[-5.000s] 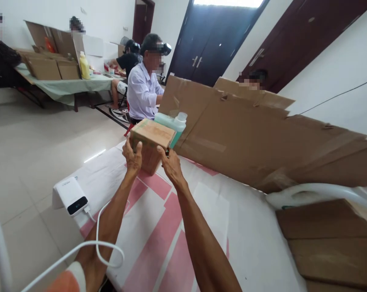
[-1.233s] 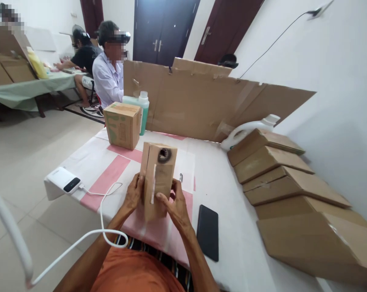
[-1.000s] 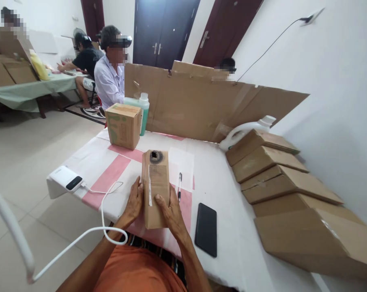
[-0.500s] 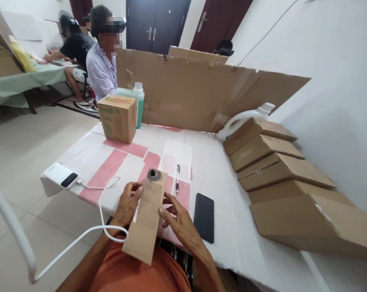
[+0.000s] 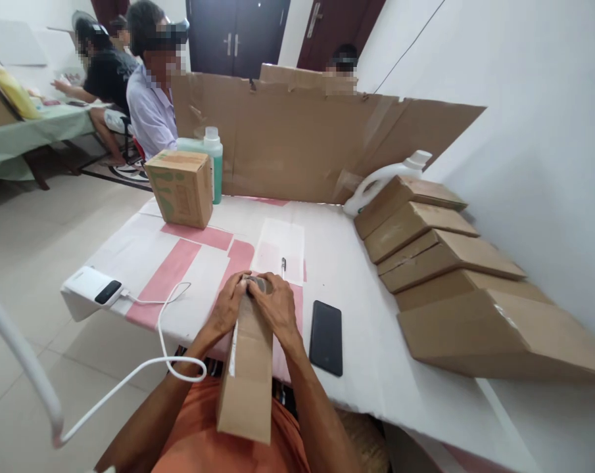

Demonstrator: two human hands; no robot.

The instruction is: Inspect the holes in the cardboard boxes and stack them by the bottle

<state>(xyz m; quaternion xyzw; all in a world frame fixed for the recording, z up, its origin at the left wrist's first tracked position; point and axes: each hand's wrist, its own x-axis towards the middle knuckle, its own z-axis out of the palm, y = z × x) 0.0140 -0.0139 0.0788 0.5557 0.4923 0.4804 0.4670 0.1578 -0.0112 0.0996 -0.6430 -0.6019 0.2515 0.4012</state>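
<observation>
Both hands had just been shifted to the far end of the narrow cardboard box (image 5: 248,394), where the dark-ringed hole (image 5: 262,284) was now mostly covered by the thumbs. That end was grasped on its L side by the L hand (image 5: 231,305) & gripped opp. by the R hand (image 5: 277,303), so neither was free. The box was held at the edge of the cloth-covered table (image 5: 361,315), w/ its near end over the lap, in front of the orange shirt (image 5: 193,420). Attn. had prob. been turned to the holed end; what was done there couldn't be seen. Half a sec. earlier, the hole was uncovered & the R fingers were held looser. 5 s earlier, the printed carton (image 5: 181,190) was being handled; now it was left beside the green-liquid bottle (image 5: 217,167). The pen (image 5: 283,265) was now partly hidden by the R hand.
</observation>
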